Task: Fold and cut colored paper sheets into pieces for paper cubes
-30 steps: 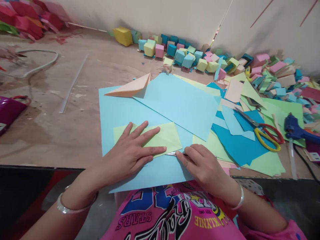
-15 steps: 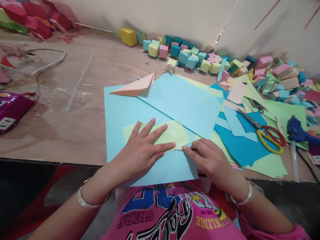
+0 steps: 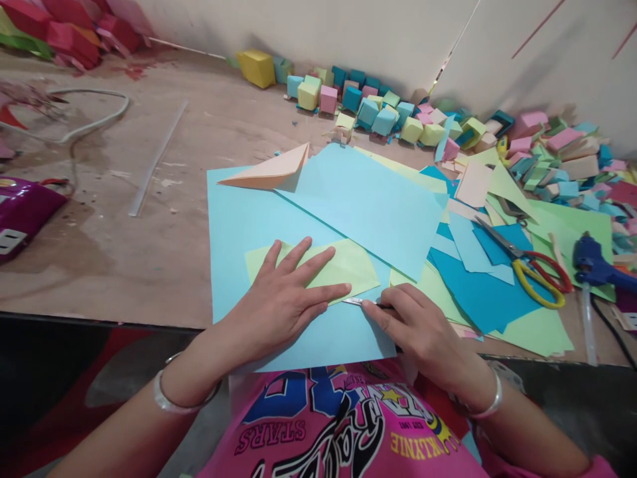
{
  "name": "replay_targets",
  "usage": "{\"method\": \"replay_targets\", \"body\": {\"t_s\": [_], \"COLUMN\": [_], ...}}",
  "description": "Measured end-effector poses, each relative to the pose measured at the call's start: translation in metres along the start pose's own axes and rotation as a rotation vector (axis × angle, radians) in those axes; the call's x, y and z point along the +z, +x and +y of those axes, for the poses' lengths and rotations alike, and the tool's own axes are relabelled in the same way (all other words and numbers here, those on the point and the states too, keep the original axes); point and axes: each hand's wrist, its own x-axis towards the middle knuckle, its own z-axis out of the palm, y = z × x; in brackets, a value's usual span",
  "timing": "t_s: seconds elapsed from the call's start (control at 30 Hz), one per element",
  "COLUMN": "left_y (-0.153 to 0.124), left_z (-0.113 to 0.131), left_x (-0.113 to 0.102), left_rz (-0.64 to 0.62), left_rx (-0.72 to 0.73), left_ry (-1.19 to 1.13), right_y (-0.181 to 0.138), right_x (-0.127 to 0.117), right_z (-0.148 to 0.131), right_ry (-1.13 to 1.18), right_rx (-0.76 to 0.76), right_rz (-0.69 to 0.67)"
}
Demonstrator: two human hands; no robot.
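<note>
My left hand [image 3: 286, 295] lies flat with fingers spread, pressing a pale green paper piece [image 3: 355, 262] onto a large light blue sheet [image 3: 236, 212]. Pinched in my right hand [image 3: 423, 325] is a thin metal-bladed tool [image 3: 354, 301] with a dark handle. Its tip points left, just below the green piece's lower edge and close to my left thumb and index finger. My fingers hide most of the handle, so its exact kind is unclear. Above the green piece, a light blue cut paper [image 3: 363, 199] overlaps the sheet, beside a folded peach paper [image 3: 271, 169].
Scissors [image 3: 537, 272] with red and yellow handles rest on paper scraps [image 3: 478, 285] to the right, near a blue glue gun [image 3: 594, 259]. Small paper boxes [image 3: 385, 119] line the wall. Leftward are a clear glue stick [image 3: 159, 159] and a purple device [image 3: 27, 212].
My right hand has shifted slightly toward my body, and more of the tool's blade shows below the green paper's edge. The left hand stays in place.
</note>
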Motion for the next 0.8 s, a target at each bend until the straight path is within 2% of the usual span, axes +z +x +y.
{"method": "replay_targets", "body": {"t_s": [0.4,0.57,0.67,0.8], "left_y": [-0.001,-0.009,-0.016,-0.022], "left_z": [-0.001,-0.008,-0.021,-0.038], "left_x": [0.003,-0.008,-0.014,-0.013], "left_rz": [0.043,0.094,0.056,-0.068], "left_rx": [0.003,0.039,0.07,0.103], "left_ry": [-0.033,-0.066,-0.04,-0.039], "right_y": [0.013,0.014,0.013,0.011], "right_x": [0.009,0.008,0.009,0.01], "right_z": [-0.016,-0.017,-0.017,-0.015], "right_ry": [-0.024,0.001,0.008,0.036], "right_rx": [-0.034,-0.034,-0.034,-0.026], "right_rz": [0.009,0.017,0.024,0.008]}}
